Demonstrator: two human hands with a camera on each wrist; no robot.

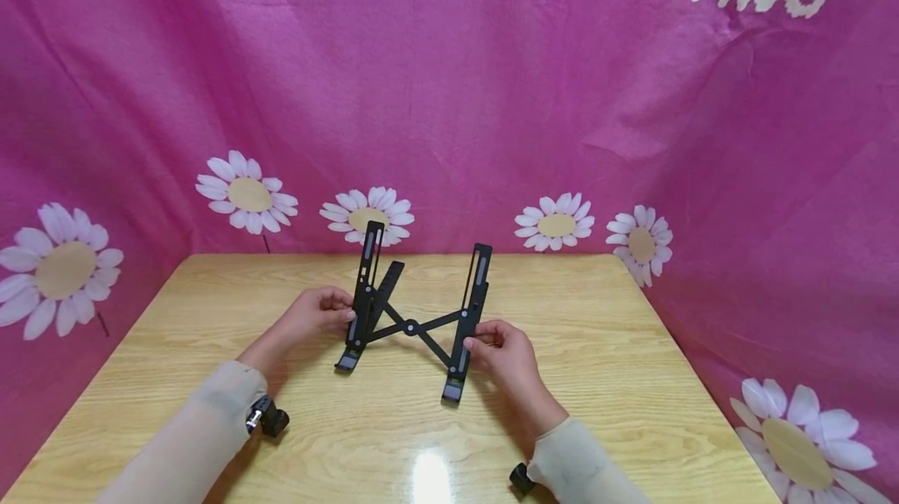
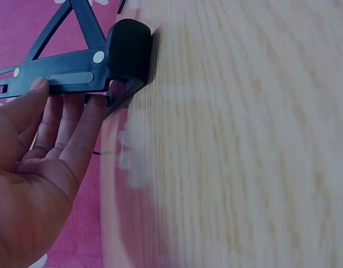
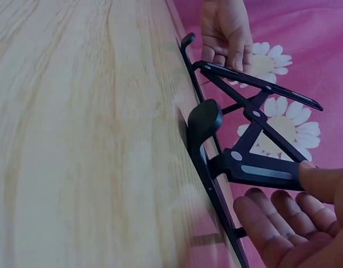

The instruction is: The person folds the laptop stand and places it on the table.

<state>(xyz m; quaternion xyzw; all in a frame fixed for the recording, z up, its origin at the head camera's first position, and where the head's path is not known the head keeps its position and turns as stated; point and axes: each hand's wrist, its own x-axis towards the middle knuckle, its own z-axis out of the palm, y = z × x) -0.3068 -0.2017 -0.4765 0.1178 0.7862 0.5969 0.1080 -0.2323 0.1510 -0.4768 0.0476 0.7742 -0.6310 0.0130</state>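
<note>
A black folding laptop stand (image 1: 410,327) stands opened out on the wooden table, its two side rails joined by a crossed brace. On its left rail, my left hand (image 1: 312,318) pinches the edge between thumb and fingers. The left wrist view has the thumb on the rail's outer face and the fingers (image 2: 76,125) under it, close to the padded front hook (image 2: 129,50). My right hand (image 1: 511,360) grips the right rail (image 3: 266,172) the same way, thumb on one side and fingertips on the other. Part of the stand's base is hidden behind the rails.
The light wood table (image 1: 597,379) reaches back to a pink cloth (image 1: 449,98) printed with daisies, which hangs on three sides. Small black devices (image 1: 270,417) are strapped at both wrists. A bright reflection lies on the table near the front.
</note>
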